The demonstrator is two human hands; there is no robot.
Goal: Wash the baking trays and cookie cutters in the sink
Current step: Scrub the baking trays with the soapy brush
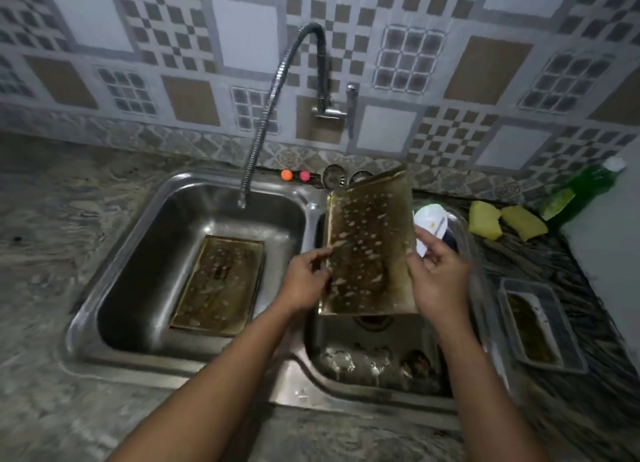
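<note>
Head: hands (306, 278) (440, 278) grip tilted tray (370, 250), brown w/ pale specks.

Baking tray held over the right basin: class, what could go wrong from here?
1. The baking tray looks greasy and is held tilted by its side edges only, left hand and right hand; it might slip into the right basin.
2. Its raised far end is close to the metal strainers on the rim and might knock them.
</note>
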